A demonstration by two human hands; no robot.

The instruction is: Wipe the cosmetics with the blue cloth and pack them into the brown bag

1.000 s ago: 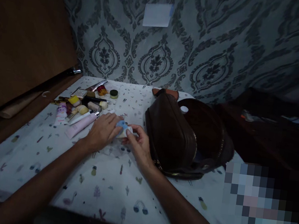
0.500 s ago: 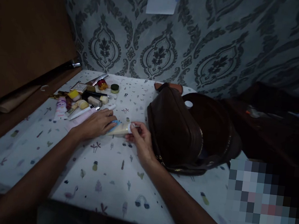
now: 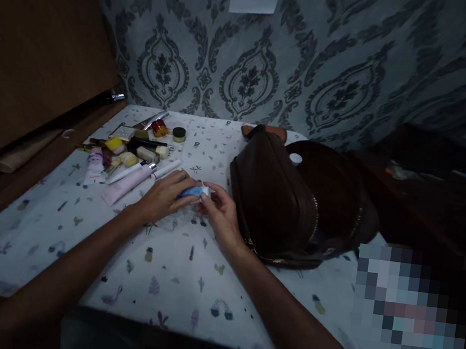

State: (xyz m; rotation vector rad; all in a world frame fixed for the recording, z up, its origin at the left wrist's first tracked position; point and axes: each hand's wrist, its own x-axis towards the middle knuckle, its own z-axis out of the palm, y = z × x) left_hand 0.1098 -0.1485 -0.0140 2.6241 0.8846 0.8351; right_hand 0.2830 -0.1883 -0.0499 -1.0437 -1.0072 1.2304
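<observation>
Both hands meet above the table, left of an open dark brown leather bag (image 3: 270, 196). My left hand (image 3: 169, 192) is closed around the body of a small blue tube (image 3: 190, 192). The fingers of my right hand (image 3: 222, 213) pinch the tube's white end. Part of the tube is covered by my fingers, and a pale shape beneath it is too dim to make out. Just left of my left hand lies a pink tube (image 3: 127, 185) with a shiny cap. A slim white tube (image 3: 166, 169) rests behind that hand.
Several cosmetics lie at the back left, among them a yellow-lidded jar (image 3: 114, 144), a purple tube (image 3: 95, 165) and a dark-lidded jar (image 3: 179, 134). A patterned cloth (image 3: 153, 272) covers the table. A wooden panel (image 3: 40, 49) stands at left; the patterned wall (image 3: 249, 74) rises behind.
The cream tube with a white cap that my right hand held is now mostly hidden. The blue tube has come up between both hands. My left hand moved right, uncovering the pink tube.
</observation>
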